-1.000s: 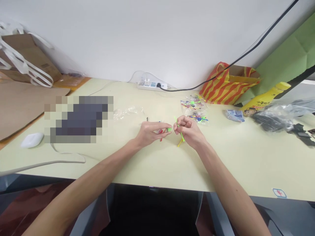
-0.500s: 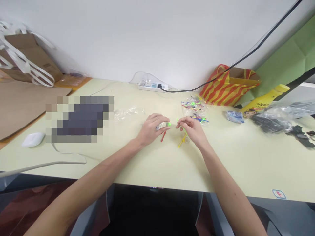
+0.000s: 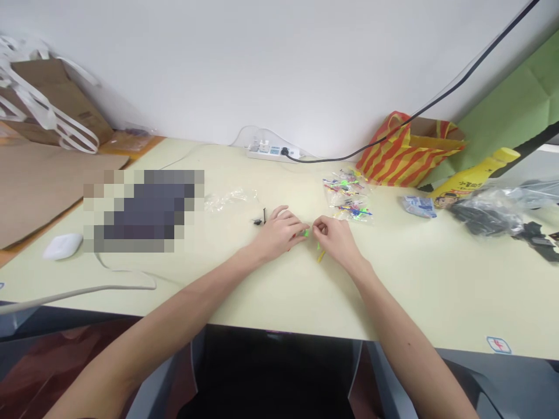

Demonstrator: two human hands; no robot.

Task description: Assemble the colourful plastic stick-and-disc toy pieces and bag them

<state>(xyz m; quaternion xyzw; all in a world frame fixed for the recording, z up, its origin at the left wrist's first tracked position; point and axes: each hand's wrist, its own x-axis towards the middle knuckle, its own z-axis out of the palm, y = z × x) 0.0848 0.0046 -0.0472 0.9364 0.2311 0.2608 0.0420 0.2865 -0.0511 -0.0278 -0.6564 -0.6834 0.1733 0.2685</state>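
Note:
My left hand point(image 3: 283, 231) is low over the middle of the table, its fingers curled and closed on a small bright green plastic piece point(image 3: 306, 233) that shows at the fingertips. A bit of red plastic shows under those fingers. Just to the right, my right hand point(image 3: 335, 240) is closed in a pinch; what it may hold is hidden. Below its fingers lies a yellow plastic piece point(image 3: 321, 256), beside a bit of green. Small black parts point(image 3: 258, 222) are left of my left hand. The fingertips of the two hands are slightly apart.
Clear bags of colourful plastic pieces point(image 3: 354, 209) lie behind my right hand. Crumpled clear wrapping point(image 3: 231, 199) is at left, near a blurred-out dark object point(image 3: 151, 203). A power strip point(image 3: 273, 152), striped bag point(image 3: 404, 152) and yellow bottle point(image 3: 476, 177) stand farther back.
My left hand has moved slightly right and nearer to me, uncovering the black parts. My right hand has come slightly nearer, its fingers closing more tightly. The red piece is now mostly covered.

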